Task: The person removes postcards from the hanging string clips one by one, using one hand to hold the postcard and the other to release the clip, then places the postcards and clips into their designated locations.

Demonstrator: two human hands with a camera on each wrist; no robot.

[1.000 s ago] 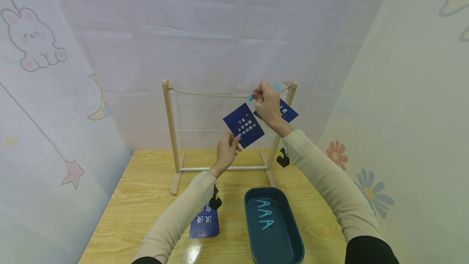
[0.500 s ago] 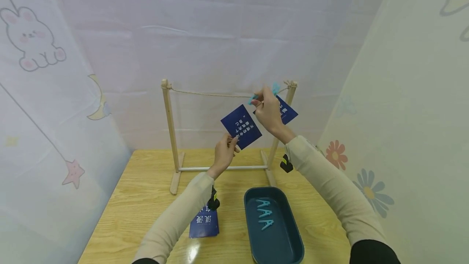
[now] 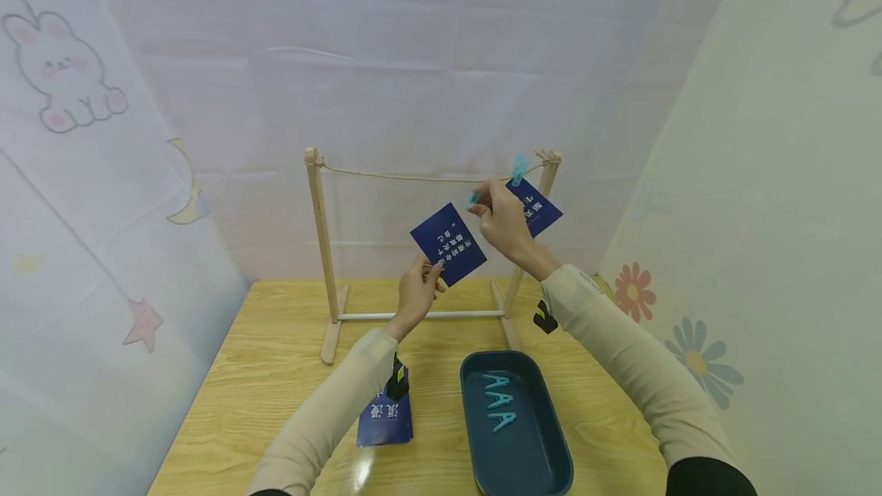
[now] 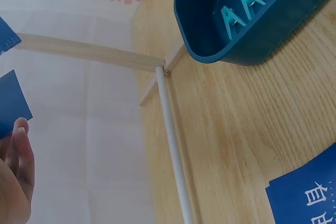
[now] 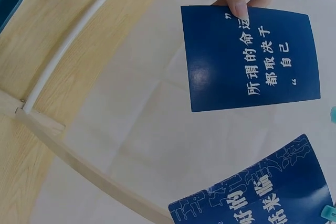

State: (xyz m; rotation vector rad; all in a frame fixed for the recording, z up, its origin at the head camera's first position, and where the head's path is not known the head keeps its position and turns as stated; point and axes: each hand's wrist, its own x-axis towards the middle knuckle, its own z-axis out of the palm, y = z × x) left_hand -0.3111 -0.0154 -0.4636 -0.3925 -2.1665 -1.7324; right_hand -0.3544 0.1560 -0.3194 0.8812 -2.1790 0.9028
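My left hand (image 3: 416,293) pinches a dark blue card (image 3: 448,239) with white Chinese writing near one edge, thumb on the printed face in the right wrist view. The card is tilted, below the rope (image 3: 400,176). To its right, my right hand (image 3: 506,224) pinches a small turquoise clothespin (image 3: 473,199), mostly hidden by the fingers and slightly below the rope. A second blue card (image 3: 542,209) hangs at a slant from the rope's right end, held by another turquoise clothespin (image 3: 519,168); my right hand partly covers it in the head view.
The rope is tied between the posts of a wooden stand (image 3: 319,236) with a white crossbar (image 3: 372,317). In front, a dark teal tray (image 3: 520,458) holds three turquoise clothespins (image 3: 499,401). A stack of blue cards (image 3: 386,427) lies on the wooden table (image 3: 227,404), left of the tray.
My right hand has come down from the rope with the clothespin, uncovering more of the hanging card and its clothespin. My left hand and its card have shifted slightly left and down.
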